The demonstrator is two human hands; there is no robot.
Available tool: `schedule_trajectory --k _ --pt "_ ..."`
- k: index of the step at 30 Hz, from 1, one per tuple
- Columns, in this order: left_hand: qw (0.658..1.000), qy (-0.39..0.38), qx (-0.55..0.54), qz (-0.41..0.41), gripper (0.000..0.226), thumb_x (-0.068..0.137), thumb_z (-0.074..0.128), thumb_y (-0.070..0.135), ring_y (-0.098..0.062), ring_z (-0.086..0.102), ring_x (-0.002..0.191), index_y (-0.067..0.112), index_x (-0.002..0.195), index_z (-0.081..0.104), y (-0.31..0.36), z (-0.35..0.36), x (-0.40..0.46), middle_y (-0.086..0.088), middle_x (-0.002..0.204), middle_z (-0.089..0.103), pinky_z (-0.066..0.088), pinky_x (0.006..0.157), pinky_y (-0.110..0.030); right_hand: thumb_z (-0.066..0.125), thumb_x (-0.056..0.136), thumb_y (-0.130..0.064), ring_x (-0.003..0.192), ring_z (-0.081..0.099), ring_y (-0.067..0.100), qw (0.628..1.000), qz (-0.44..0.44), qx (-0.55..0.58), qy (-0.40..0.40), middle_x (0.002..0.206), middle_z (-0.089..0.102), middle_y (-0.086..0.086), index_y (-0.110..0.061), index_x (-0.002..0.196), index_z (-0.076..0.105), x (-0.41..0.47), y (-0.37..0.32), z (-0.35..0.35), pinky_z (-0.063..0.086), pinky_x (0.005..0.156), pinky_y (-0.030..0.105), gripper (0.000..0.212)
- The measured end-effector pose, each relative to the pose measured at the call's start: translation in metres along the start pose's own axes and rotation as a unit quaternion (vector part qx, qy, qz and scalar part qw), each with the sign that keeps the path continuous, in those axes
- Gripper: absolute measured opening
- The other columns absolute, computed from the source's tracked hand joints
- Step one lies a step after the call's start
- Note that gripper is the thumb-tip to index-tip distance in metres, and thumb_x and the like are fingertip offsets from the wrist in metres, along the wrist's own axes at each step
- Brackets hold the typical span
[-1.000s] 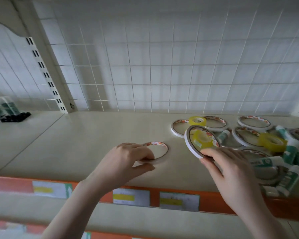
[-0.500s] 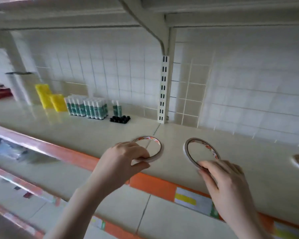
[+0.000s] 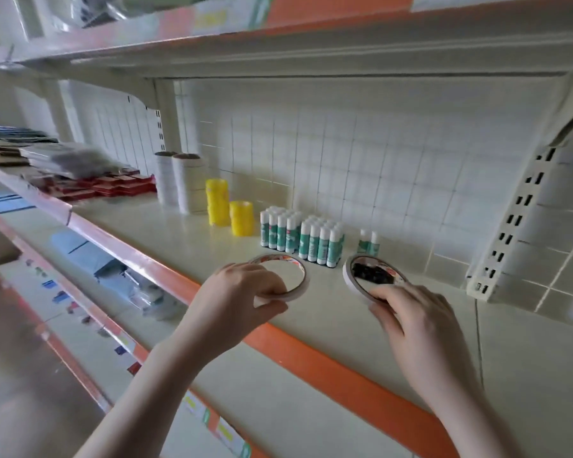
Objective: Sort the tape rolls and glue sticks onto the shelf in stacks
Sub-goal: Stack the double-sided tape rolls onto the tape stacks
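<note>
My left hand (image 3: pixel 235 299) grips a thin white tape ring (image 3: pixel 301 276), held nearly flat above the cream shelf (image 3: pixel 186 233). My right hand (image 3: pixel 414 319) pinches a second white tape ring (image 3: pixel 348 276), tilted on edge. Farther back on the shelf stand two tall stacks of white tape rolls (image 3: pixel 182 183), two stacks of yellow tape rolls (image 3: pixel 229 206), and upright green-and-white glue sticks (image 3: pixel 298 233) in rows, with two more glue sticks (image 3: pixel 368 243) apart to the right.
An orange strip (image 3: pixel 311 355) runs along the shelf's front edge. A white slotted bracket (image 3: pixel 516 223) rises at the right. Red and dark packets (image 3: pixel 80 180) lie at the far left. Another shelf (image 3: pixel 245 31) hangs overhead, and lower shelves hold blue packs (image 3: pixel 80 249).
The view has swung left along the shelf, bringing the sorted stacks and glue sticks close. Both hands carried their tape rings leftward with it, grips unchanged.
</note>
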State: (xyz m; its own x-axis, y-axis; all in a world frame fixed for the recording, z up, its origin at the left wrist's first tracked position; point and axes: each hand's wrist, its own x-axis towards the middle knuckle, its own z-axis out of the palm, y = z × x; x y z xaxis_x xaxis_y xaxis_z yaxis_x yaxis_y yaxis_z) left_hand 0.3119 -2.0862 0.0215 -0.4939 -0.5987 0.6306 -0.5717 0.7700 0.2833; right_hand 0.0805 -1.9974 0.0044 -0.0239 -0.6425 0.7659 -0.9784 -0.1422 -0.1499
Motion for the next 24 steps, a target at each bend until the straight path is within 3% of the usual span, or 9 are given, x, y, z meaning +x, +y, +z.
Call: schedule_trajectory --k 8,14,20,24 --pt "0.999 0.020 0.014 -0.031 0.013 0.065 0.069 0.036 -0.008 0.055 0.064 0.026 0.073 0.064 -0.140 -0.038 0.037 0.011 0.067 0.062 0.045 0.063 -0.030 0.057 0.083 -0.026 0.070 0.063 0.029 0.999 -0.029 0.033 0.011 0.074 0.066 0.002 -0.012 0.080 0.066 0.106 -0.059 0.109 0.050 0.062 0.038 0.017" --pt "0.997 0.035 0.009 -0.075 0.015 0.065 0.067 0.039 -0.006 0.053 0.069 0.028 0.074 0.064 -0.236 -0.072 0.057 0.013 0.068 0.060 0.045 0.064 -0.031 0.051 0.084 -0.032 0.064 0.060 0.027 0.997 -0.051 0.050 0.006 0.069 0.065 0.000 -0.015 0.078 0.068 0.181 -0.109 0.178 0.034 0.061 0.032 0.025" --pt "0.997 0.046 -0.009 -0.069 0.016 0.064 0.067 0.038 -0.006 0.055 0.066 0.028 0.075 0.065 -0.337 -0.095 0.081 0.011 0.069 0.062 0.051 0.061 -0.036 0.053 0.082 -0.030 0.062 0.056 0.027 0.997 -0.047 0.054 -0.010 0.065 0.060 -0.001 -0.016 0.075 0.067 0.247 -0.161 0.251 0.032 0.059 0.029 0.021" --pt "0.999 0.029 -0.025 -0.023 0.013 0.065 0.067 0.037 -0.007 0.057 0.064 0.028 0.073 0.067 -0.411 -0.112 0.101 0.012 0.068 0.062 0.051 0.059 -0.036 0.065 0.081 -0.015 0.071 0.056 0.028 0.999 -0.004 0.035 -0.031 0.072 0.062 0.000 -0.014 0.080 0.068 0.289 -0.193 0.299 0.035 0.064 0.028 0.003"
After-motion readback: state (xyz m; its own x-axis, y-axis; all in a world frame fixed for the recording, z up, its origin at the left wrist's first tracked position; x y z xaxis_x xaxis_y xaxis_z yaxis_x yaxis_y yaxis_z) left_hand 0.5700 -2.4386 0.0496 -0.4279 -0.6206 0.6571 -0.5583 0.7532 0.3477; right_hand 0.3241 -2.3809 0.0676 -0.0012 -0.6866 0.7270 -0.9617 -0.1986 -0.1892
